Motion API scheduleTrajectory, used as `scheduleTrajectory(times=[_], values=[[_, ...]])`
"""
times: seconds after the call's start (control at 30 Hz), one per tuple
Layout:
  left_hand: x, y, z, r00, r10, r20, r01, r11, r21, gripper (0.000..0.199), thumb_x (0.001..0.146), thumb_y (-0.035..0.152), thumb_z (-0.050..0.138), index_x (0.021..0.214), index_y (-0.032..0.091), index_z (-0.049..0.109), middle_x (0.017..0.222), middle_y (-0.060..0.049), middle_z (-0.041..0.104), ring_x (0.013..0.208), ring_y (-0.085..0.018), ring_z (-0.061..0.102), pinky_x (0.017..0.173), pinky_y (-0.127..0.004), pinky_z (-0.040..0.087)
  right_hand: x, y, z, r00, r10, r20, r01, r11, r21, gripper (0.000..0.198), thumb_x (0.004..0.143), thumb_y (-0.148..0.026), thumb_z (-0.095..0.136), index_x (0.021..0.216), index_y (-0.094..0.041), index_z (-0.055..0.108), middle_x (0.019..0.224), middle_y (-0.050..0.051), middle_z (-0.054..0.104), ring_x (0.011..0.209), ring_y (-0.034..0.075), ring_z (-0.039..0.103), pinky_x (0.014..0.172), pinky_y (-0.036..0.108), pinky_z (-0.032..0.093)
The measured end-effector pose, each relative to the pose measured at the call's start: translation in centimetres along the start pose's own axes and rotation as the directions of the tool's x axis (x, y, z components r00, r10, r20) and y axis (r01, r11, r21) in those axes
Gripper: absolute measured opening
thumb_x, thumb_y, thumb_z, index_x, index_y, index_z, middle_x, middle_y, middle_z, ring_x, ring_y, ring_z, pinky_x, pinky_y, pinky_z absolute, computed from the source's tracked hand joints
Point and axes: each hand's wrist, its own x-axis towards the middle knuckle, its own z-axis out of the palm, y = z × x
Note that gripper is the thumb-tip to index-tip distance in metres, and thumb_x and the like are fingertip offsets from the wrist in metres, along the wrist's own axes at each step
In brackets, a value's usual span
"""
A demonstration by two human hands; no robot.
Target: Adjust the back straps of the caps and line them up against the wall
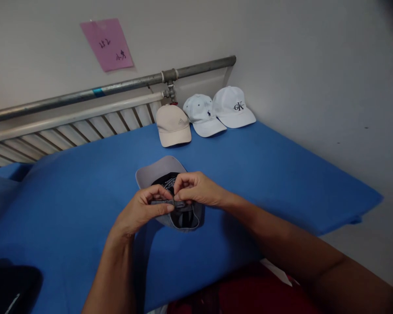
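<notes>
A grey baseball cap (162, 168) is between my hands over the blue-covered table, its brim pointing away from me and its dark inside partly showing. My left hand (144, 207) pinches the cap's back strap between thumb and fingers. From the other side, my right hand (196, 188) grips the same strap, its fingertips close to those of the left. The fingers hide the strap's fastening. Below the strap the cap's rear opening shows. Beyond it sit a beige cap (173, 124), a white cap with a small dark emblem (203, 114) and a white CK cap (233, 107).
A blue cloth (94, 218) covers the table. Along the back runs a white radiator (78, 126) under a metal pipe (127, 85). A pink paper (108, 46) hangs on the wall. A black object (11, 288) lies at the lower left.
</notes>
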Motion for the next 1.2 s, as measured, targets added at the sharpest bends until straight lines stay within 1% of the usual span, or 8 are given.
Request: scheduleTrajectory(times=[0.2, 0.37, 0.5, 0.57, 0.67, 0.9, 1.1, 1.2], values=[[-0.08, 0.2, 0.07, 1.0, -0.02, -0.016, 0.02, 1.0, -0.023, 0.019, 0.069, 0.025, 0.076, 0.082, 0.02, 0.064, 0.081, 0.003, 0.069, 0.074, -0.009, 0.062, 0.066, -0.019, 0.048, 0.04, 0.23, 0.09, 0.999, -0.05, -0.002, 0.05, 0.996, 0.073, 0.011, 0.068, -0.017, 0.069, 0.072, -0.015, 0.059, 0.061, -0.006, 0.056, 0.051, 0.005, 0.05, 0.049, 0.018, 0.041], [-0.06, 0.17, 0.02, 1.0, -0.013, -0.026, 0.012, 0.999, -0.038, 0.017, 0.069, 0.023, 0.075, 0.082, 0.02, 0.063, 0.079, 0.003, 0.068, 0.074, -0.009, 0.06, 0.064, -0.017, 0.046, -0.08, 0.32, 0.38, 0.991, -0.132, -0.005, 0.132, 0.99, 0.053, 0.012, 0.072, -0.023, 0.069, 0.075, -0.016, 0.059, 0.065, -0.005, 0.056, 0.055, 0.006, 0.052, 0.054, 0.02, 0.043], [0.07, -0.15, -0.26, 0.995, 0.031, -0.093, -0.037, 0.998, -0.059, 0.016, 0.069, 0.021, 0.076, 0.079, 0.02, 0.064, 0.074, 0.006, 0.064, 0.067, -0.005, 0.057, 0.059, -0.013, 0.043, -0.38, 0.03, 0.21, 0.974, -0.228, 0.011, 0.227, 0.96, -0.161, 0.023, 0.069, -0.027, 0.073, 0.087, -0.018, 0.061, 0.077, -0.003, 0.059, 0.065, 0.008, 0.053, 0.061, 0.022, 0.045], [0.13, -0.27, -0.36, 0.996, 0.034, -0.085, -0.041, 0.995, -0.087, 0.016, 0.069, 0.023, 0.076, 0.08, 0.02, 0.064, 0.074, 0.005, 0.065, 0.067, -0.005, 0.057, 0.059, -0.014, 0.044, -0.45, 0.0, 0.0, 0.949, -0.308, 0.063, 0.311, 0.894, -0.323, 0.028, 0.068, -0.025, 0.074, 0.093, -0.019, 0.063, 0.083, -0.002, 0.059, 0.067, 0.008, 0.053, 0.063, 0.023, 0.045], [0.24, -0.39, -0.37, 0.997, 0.021, -0.068, -0.029, 0.991, -0.127, 0.019, 0.069, 0.024, 0.076, 0.082, 0.02, 0.063, 0.076, 0.004, 0.066, 0.067, -0.006, 0.059, 0.059, -0.015, 0.045, -0.38, 0.26, -0.17, 0.908, -0.396, 0.135, 0.41, 0.78, -0.473, 0.023, 0.073, -0.02, 0.07, 0.095, -0.019, 0.064, 0.083, -0.001, 0.058, 0.068, 0.009, 0.051, 0.066, 0.024, 0.045], [0.41, -0.4, -0.31, 0.997, 0.007, -0.083, -0.024, 0.98, -0.196, 0.027, 0.066, 0.02, 0.077, 0.084, 0.019, 0.057, 0.074, 0.004, 0.066, 0.064, -0.008, 0.06, 0.059, -0.018, 0.045, -0.11, 0.83, 0.14, 0.898, -0.423, 0.118, 0.407, 0.702, -0.585, 0.02, 0.074, -0.018, 0.066, 0.094, -0.018, 0.062, 0.078, -0.001, 0.056, 0.07, 0.011, 0.051, 0.067, 0.024, 0.044], [0.3, -0.37, -0.53, 0.998, 0.008, -0.062, -0.02, 0.98, -0.198, 0.016, 0.071, 0.02, 0.07, 0.08, 0.018, 0.057, 0.071, 0.004, 0.061, 0.058, -0.007, 0.053, 0.055, -0.018, 0.041, -0.3, 0.55, 0.53, 0.922, -0.386, 0.041, 0.347, 0.774, -0.53, 0.02, 0.068, -0.011, 0.065, 0.085, -0.018, 0.058, 0.08, -0.002, 0.057, 0.069, 0.01, 0.051, 0.064, 0.023, 0.043], [0.23, -0.26, -0.58, 0.998, -0.008, -0.068, 0.0, 0.992, -0.125, 0.007, 0.075, 0.02, 0.065, 0.077, 0.018, 0.058, 0.065, 0.005, 0.054, 0.055, -0.005, 0.045, 0.052, -0.017, 0.036, -0.31, 0.69, 0.6, 0.913, -0.408, 0.029, 0.361, 0.77, -0.526, 0.021, 0.067, -0.009, 0.062, 0.085, -0.019, 0.058, 0.081, -0.002, 0.057, 0.069, 0.01, 0.051, 0.064, 0.023, 0.043]])
